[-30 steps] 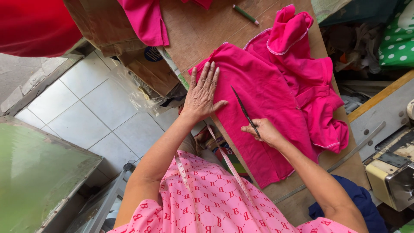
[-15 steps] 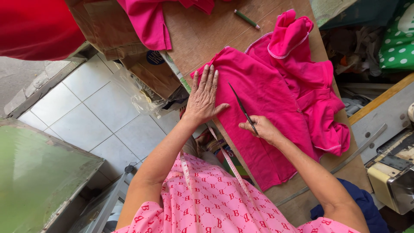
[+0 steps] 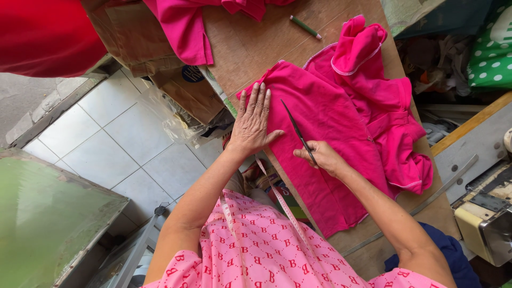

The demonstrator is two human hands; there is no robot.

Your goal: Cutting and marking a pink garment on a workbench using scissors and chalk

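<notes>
1. Since a second ago little has changed: the left hand still lies flat on the pink cloth, fingers spread wide, pressing it to the board.
2. The right hand keeps its grip on the scissors, with the dark blades pointing up across the cloth; their angle has hardly shifted, so by my reading the work on the cloth stands about where it stood.
3. The cloth lies across the middle of the board, bunched and folded at its far end, one edge hanging over the near side.
4. A green pencil lies on the bare wood beyond it; more pink fabric hangs off the board's far corner.
5. A tape measure hangs round the person's neck.
6. A sewing machine stands to the right; pale floor tiles show to the left.
</notes>
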